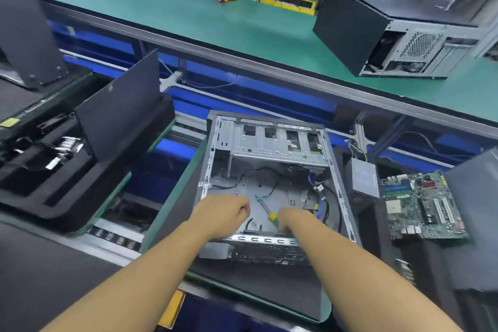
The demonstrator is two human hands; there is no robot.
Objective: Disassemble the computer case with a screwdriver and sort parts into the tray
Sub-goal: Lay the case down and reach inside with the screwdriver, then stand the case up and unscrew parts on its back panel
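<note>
Both hands are being worked inside the stiff, sharp-edged computer case (269,186), the left hand (226,210) being curled shut on nothing visible and the right hand (292,219) being closed round the yellow-handled screwdriver (265,209), best gripped at its handle.

**Room inside the open case**

The computer case (269,183) lies open on top, its bare floor (285,170) free toward the drive cage (277,143). Loose cables (320,202) crowd the right wall. Both hands (223,210) and the screwdriver (269,213) fill the near end.
</note>
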